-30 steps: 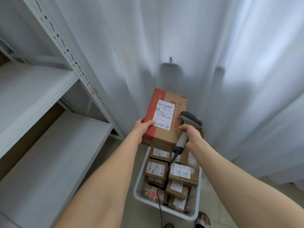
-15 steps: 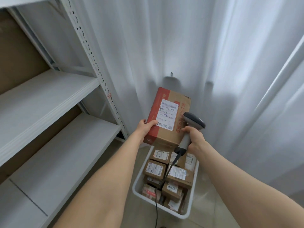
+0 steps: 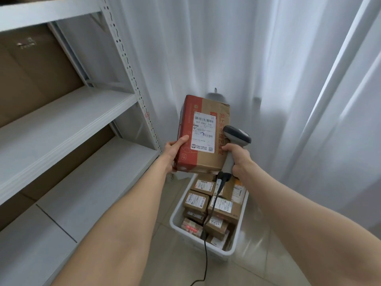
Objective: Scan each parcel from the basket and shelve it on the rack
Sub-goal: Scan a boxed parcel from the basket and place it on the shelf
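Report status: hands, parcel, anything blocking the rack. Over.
Left hand grips parcel, label toward camera. Right hand holds scanner beside it. Basket holds more parcels. Nothing seen between parcel and rack.

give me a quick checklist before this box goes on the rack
1. Grip: left hand holds the parcel by its lower left edge: ok.
2. View: label faces the camera, uncovered: ok.
3. Barcode scanned: cannot tell.
4. Tool: right hand holds the scanner beside the parcel: ok.
5. Space: rack shelf at left shows free room: ok.
6. Snag: cable trails over the parcels in the basket: not ok.
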Available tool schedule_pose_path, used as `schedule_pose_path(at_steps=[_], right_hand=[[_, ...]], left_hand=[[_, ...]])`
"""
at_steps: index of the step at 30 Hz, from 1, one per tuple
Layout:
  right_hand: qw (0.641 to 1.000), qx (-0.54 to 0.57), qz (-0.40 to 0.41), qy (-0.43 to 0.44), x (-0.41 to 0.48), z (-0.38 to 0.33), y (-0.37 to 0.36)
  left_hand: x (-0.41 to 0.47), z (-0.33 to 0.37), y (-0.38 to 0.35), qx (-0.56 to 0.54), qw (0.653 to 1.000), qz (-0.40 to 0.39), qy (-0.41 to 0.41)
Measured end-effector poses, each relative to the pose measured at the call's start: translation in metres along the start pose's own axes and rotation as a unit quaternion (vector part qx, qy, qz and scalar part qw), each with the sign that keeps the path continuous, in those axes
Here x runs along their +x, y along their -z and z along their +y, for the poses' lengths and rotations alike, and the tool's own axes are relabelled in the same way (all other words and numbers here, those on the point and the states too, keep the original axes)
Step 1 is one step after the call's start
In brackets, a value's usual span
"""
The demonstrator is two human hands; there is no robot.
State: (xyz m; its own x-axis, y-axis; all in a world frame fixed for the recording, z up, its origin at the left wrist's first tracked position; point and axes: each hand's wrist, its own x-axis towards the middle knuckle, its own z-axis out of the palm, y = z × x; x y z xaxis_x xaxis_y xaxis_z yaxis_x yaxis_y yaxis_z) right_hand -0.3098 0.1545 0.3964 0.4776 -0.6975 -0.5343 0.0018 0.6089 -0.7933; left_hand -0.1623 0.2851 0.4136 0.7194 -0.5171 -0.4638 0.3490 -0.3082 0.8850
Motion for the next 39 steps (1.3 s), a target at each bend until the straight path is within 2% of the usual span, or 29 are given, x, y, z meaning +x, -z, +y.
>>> schedule_pose_path(at_steps=[6,15,21,27,32,39], right_hand=[[0.999,-0.021,-0.024,0.033,-0.016,-0.009,-0.015],[0.996,-0.054,-0.056,0.04,-0.042,0.002,-0.065],[0.992,-0.096,-0.056,0.053,-0.052,0.008,-0.088],[0.982,-0.168,-0.006,0.082,-0.064,0.014,-0.103],[0.975,-0.171,-0.129,0.052,-0.086,0.009,-0.101],[0.958,-0.235,-0.157,0.038,-0.101,0.005,-0.11]], left_hand=[[-0.015,0.005,0.023,-0.022,0.998,-0.063,0.006],[-0.023,0.003,0.075,-0.06,0.997,-0.034,0.043],[-0.024,0.0,0.093,-0.059,0.998,-0.017,0.015],[-0.022,-0.006,0.104,-0.079,0.996,0.028,0.004],[-0.019,-0.012,0.119,-0.102,0.994,0.049,-0.003],[-0.018,-0.011,0.127,-0.12,0.991,0.065,-0.004]])
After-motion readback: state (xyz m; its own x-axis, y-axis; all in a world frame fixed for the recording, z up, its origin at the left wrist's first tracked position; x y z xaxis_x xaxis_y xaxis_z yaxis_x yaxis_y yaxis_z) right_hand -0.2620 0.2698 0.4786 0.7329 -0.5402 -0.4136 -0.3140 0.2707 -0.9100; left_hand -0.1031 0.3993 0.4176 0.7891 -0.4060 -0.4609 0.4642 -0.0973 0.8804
